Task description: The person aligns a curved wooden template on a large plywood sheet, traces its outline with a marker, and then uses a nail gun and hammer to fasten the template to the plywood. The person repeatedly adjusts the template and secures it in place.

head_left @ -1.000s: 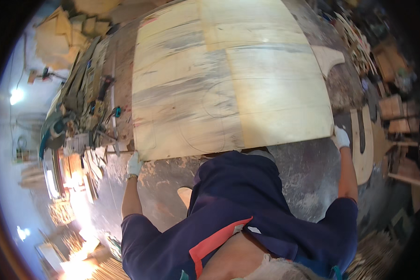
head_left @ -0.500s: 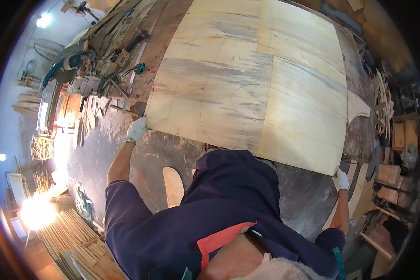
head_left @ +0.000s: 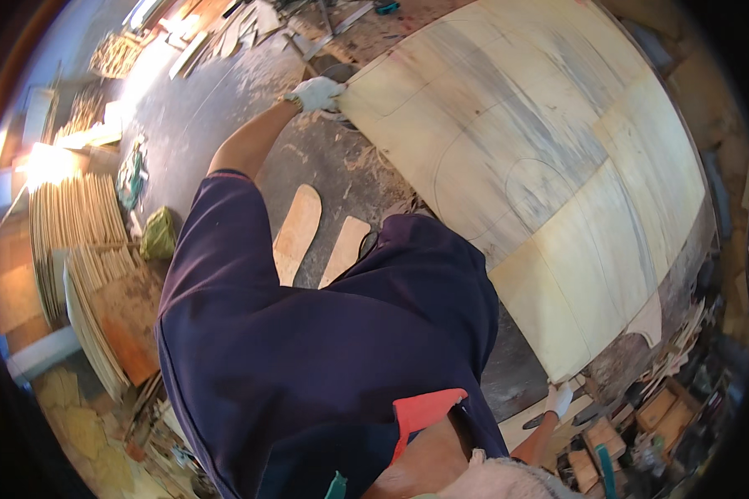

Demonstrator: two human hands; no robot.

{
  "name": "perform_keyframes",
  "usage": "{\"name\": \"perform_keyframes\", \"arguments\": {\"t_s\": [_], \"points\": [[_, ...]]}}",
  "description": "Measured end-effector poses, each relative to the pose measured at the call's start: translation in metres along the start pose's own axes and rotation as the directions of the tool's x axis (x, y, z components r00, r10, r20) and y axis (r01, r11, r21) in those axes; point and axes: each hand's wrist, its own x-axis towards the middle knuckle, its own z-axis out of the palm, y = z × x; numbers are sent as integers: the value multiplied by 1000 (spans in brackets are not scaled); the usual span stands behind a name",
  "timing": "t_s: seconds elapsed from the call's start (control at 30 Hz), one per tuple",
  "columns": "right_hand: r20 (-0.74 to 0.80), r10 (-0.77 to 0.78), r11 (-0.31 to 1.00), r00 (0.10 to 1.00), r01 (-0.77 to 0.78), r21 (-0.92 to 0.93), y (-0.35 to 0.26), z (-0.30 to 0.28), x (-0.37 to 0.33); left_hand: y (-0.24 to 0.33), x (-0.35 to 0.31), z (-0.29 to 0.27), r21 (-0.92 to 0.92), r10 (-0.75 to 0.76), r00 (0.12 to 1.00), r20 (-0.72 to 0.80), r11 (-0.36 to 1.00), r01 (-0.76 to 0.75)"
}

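Note:
A large pale plywood sheet [head_left: 441, 108] with grey streaks and curved pencil lines lies on the worktable. My left hand [head_left: 318, 94], in a white glove, grips its near left corner; the fingertips are partly hidden at the edge. At the near right corner, my gloved right hand [head_left: 561, 399] is closed on the same sheet. My body stands against the near edge, between both hands.
Two cut wooden pieces [head_left: 298, 229] lie on the floor by my legs. Stacked thin boards [head_left: 75, 233] stand to the left, near a green bag [head_left: 158, 234]. Wood offcuts and boxes [head_left: 670, 416] crowd the lower right. Tools and scraps lie at the upper left.
My view has turned, so the sheet now appears tilted, its right side lower. My left hand shows higher in view and my right hand lower; both stay at the sheet's corners.

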Motion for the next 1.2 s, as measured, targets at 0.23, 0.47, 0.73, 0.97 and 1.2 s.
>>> {"name": "perform_keyframes", "arguments": {"t_s": [0.23, 0.47, 0.73, 0.97, 1.2], "points": [[154, 65, 990, 986, -84, 117, 15, 0, 7, 35, -14, -22, -142, -141, 990, 20, 980, 142], [-69, 419, 854, 905, -367, 370, 26, 45, 49, 53, -10, -8, -647, -668, 744, 30, 554, 524], [-203, 668, 741, 716, -617, 266, -11, 54, 60, 75, 13, 60, -865, -854, 509, -104, 331, 378], [-222, 662, 748, 716, -617, 243, 0, 63, 65, 94, 17, 56, -966, -935, 334, -123, 190, 176], [-421, 581, 814, 697, -509, 281, -3, 63, 61, 101, 25, 67, -992, -969, 212, -124, 125, -9]]}}
